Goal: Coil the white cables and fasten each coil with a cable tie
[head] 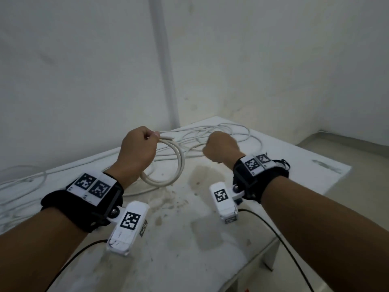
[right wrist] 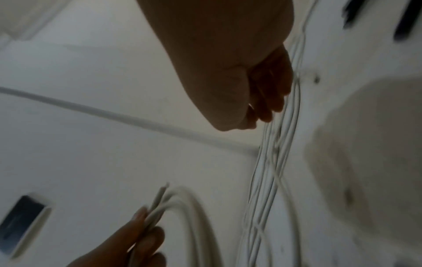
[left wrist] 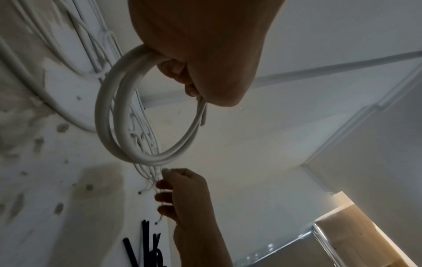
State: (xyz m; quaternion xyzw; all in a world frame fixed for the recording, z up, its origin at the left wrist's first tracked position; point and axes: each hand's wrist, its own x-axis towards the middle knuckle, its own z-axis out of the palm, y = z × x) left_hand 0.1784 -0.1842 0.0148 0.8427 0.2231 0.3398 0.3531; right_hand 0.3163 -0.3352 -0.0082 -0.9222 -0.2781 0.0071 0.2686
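Taking the coil as the reference and reading from the left: loose white cables trail across the stained white table well to the left of it, some running under it. The left hand holds the coil at its top, fingers and thumb curled round the gathered turns, with the cut cable end poking out just beside the thumb. The coil hangs below that hand as two or three turns of thick white cable, its lower arc close to the table; whether it touches cannot be told from the head view.

To the right of the coil, the right hand is closed in a fist above a spread of thinner white strands lying on the table. The left wrist view shows its fingers curled with a thin strand running by them, so it is probably gripping the free run of cable, though the blurred right wrist view does not settle this. Black cable ties lie on the table below that hand in the left wrist view, untouched.

The risks, as I judge them: the springy turns could slip from the left hand's grip and open out if it loosens while another turn is added. The free run crosses other strands, so pulling it could drag a tangle toward the coil. The short cut end could also escape the bundle before a tie goes on.
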